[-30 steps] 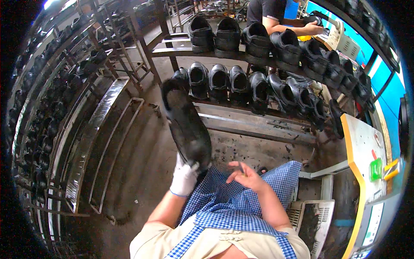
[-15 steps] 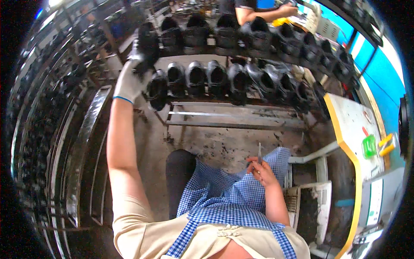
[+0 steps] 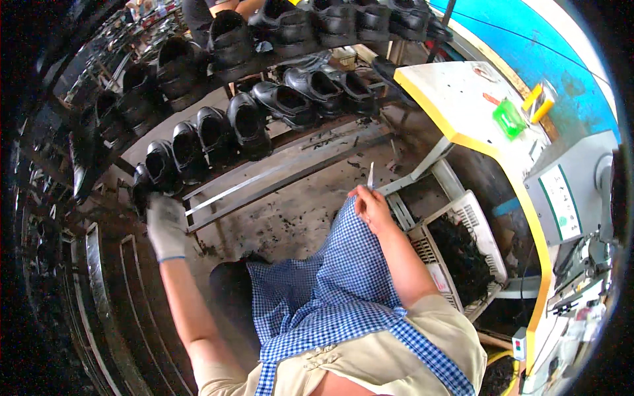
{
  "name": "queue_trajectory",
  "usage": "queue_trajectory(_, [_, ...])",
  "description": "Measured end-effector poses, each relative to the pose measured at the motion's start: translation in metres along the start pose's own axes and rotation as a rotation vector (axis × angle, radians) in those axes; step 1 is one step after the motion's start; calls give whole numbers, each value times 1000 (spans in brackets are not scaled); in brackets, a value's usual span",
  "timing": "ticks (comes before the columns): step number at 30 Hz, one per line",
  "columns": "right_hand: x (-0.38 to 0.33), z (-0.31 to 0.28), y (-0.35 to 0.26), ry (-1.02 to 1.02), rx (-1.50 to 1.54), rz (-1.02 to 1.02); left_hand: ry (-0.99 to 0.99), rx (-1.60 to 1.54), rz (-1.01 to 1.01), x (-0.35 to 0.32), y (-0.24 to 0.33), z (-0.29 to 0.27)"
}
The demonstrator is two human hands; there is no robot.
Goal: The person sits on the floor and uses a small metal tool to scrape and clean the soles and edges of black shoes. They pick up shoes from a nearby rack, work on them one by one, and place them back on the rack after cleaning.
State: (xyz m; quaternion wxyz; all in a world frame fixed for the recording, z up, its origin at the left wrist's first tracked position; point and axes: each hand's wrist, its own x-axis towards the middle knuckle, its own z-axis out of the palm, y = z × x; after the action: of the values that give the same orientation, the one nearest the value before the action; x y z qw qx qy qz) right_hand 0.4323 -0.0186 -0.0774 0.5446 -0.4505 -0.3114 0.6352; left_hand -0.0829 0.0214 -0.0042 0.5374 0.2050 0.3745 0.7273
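Note:
My left hand (image 3: 166, 228), in a white glove, is beside the leftmost black shoe (image 3: 141, 187) of the lower row. Its fingers are blurred, so whether they grip that shoe is unclear. My bare right hand (image 3: 374, 210) is closed above my blue checked apron. A slim pointed metal tool (image 3: 371, 175) sticks up out of its fingers; the handle is hidden in them. More black shoes (image 3: 248, 125) stand side by side on the lower rack. An upper row of black shoes (image 3: 230, 43) runs above and behind them.
On my right is a white table with a yellow edge (image 3: 456, 135), bearing a green item (image 3: 508, 119) and a yellow item (image 3: 538, 104). Below it, a white crate (image 3: 496, 254) holds dark scraps. Metal rack bars (image 3: 264, 181) cross ahead; frames (image 3: 96, 264) stand left. Another person's arm shows behind the shoes.
The view has turned right. My left hand has come down from a shoe at the upper row's left end to the lower row's. My right hand still holds the pointed tool.

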Motion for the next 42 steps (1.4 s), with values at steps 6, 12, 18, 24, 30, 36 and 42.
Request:
queue_trajectory(6, [57, -60, -16, 257, -381, -160, -230, 582, -140, -14, -172, -9])
queue_trajectory(12, [128, -136, -75, 513, -1479, -489, -565, 1493, -188, -30, -181, 50])
queue_trajectory(18, [226, -190, -161, 841, -2008, -703, -579, 1523, -500, -21, -163, 78])
queue_trajectory(24, [264, -186, -190, 892, -2116, -863, -598, 1528, -521, -8, -184, 50])
queue_trajectory(30, [256, -179, -200, 852, -2000, -810, -604, 1552, -441, -12, -180, 68])
queue_trajectory(36, [228, -173, -189, 930, -1819, -805, -564, 1537, -428, -14, -175, 73])
queue_trajectory(42, [215, -200, -138, 590, -1753, -297, -566, 1588, -489, -22, -166, 92])
